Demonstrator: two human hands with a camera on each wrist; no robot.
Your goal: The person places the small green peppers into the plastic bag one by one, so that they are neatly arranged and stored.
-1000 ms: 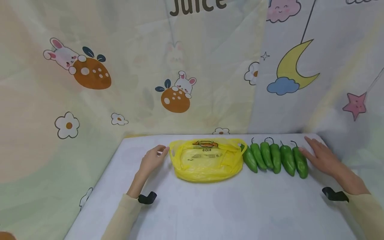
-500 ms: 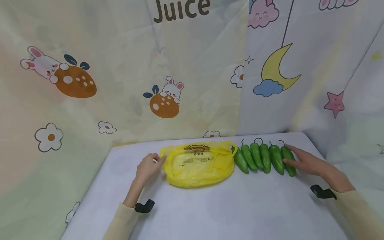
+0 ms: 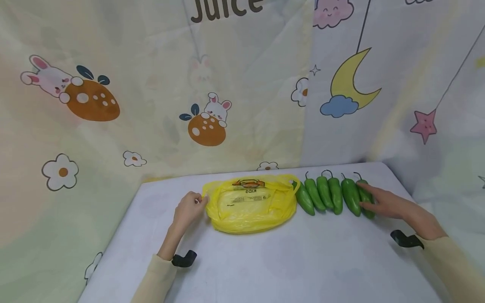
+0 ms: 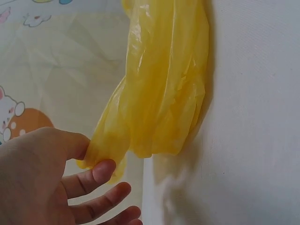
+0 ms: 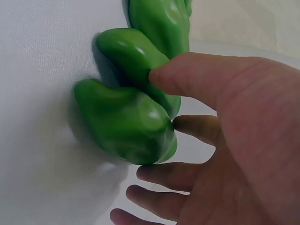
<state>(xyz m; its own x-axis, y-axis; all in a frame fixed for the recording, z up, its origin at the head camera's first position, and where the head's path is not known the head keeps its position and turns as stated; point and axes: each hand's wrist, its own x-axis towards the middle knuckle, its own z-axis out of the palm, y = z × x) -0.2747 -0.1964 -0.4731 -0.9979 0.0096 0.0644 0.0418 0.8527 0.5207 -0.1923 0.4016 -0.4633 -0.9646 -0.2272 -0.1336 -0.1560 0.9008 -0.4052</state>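
Observation:
A yellow plastic bag [image 3: 250, 219] with printing lies flattened on the table. My left hand [image 3: 187, 212] pinches the loop at its left end between thumb and forefinger; in the left wrist view the bag's handle [image 4: 108, 140] shows between them. Several green peppers [image 3: 323, 191] lie side by side right of the bag, stems to the back. My right hand [image 3: 394, 205] reaches over the rightmost pepper [image 5: 124, 124]. In the right wrist view its thumb touches the neighbouring pepper [image 5: 133, 51], and the forefinger is at the stem end. The other fingers extend loosely.
A white table [image 3: 265, 265] carries everything. Behind it hangs a cloth backdrop [image 3: 159, 105] printed with rabbits, flowers and a moon. Black bands [image 3: 184, 259] sit at both wrists. The bag's right loop [image 3: 297, 185] overlaps the leftmost pepper.
My right hand has moved left from beside the rightmost pepper to over it. A small gap has opened within the pepper row. The left hand stays at the bag's loop.

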